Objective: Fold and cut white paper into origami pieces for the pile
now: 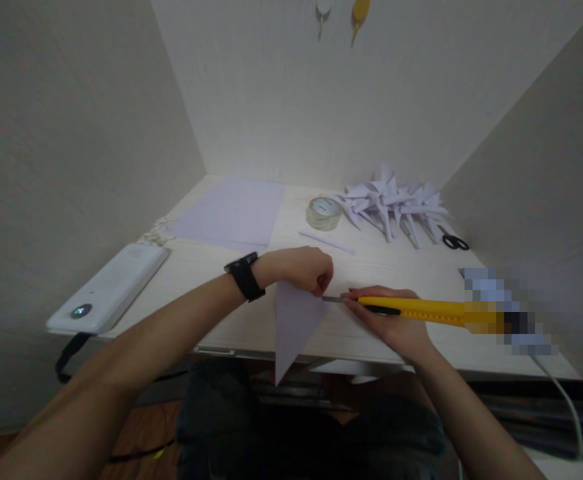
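Note:
My left hand, with a black watch on the wrist, pinches the top corner of a folded pale paper triangle whose point hangs over the desk's front edge. A yellow utility knife lies in my right hand. Its short metal blade points left and touches the paper right beside my left fingertips.
On the white desk lie flat paper sheets, a roll of clear tape, a thin paper strip, a pile of folded paper shapes, black scissors and a white device at left. Walls enclose three sides.

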`<state>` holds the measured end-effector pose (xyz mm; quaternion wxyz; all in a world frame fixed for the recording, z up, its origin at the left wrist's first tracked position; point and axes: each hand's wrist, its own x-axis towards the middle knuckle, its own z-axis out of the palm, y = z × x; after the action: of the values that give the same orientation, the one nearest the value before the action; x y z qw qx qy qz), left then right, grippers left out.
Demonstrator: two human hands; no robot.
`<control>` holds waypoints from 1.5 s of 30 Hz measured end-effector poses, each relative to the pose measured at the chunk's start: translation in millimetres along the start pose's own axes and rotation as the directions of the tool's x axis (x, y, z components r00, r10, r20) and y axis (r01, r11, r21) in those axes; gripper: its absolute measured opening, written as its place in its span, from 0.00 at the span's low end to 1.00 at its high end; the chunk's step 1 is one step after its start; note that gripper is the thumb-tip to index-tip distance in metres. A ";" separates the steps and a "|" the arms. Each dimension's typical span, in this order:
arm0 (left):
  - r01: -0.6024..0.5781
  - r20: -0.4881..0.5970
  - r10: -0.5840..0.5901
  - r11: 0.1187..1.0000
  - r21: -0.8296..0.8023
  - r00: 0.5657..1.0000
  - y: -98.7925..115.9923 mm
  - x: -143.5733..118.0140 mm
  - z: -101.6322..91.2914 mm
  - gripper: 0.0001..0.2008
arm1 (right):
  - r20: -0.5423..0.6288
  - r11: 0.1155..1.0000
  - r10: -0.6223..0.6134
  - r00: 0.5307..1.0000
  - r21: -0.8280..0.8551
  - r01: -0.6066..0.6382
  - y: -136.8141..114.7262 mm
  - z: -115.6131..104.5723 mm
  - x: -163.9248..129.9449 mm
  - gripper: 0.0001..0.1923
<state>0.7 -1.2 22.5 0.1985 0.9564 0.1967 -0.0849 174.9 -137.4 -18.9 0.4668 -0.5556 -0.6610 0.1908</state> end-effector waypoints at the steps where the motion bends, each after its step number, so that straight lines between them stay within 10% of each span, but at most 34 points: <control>1: 0.005 -0.003 -0.005 1.000 0.009 1.000 0.5 -0.5 0.8 0.07 | -0.008 1.000 0.001 1.000 0.004 -0.001 0.3 0.7 -0.4 0.06; 45: -0.024 0.062 0.030 0.995 -0.094 0.998 -8.9 0.7 1.4 0.07 | -0.037 0.996 -0.080 0.996 0.034 0.081 8.7 3.4 -1.2 0.03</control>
<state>-2.4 6.0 18.0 0.2503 0.9454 0.1811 -0.1034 176.9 -134.9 -27.8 0.4957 -0.5236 -0.6709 0.1736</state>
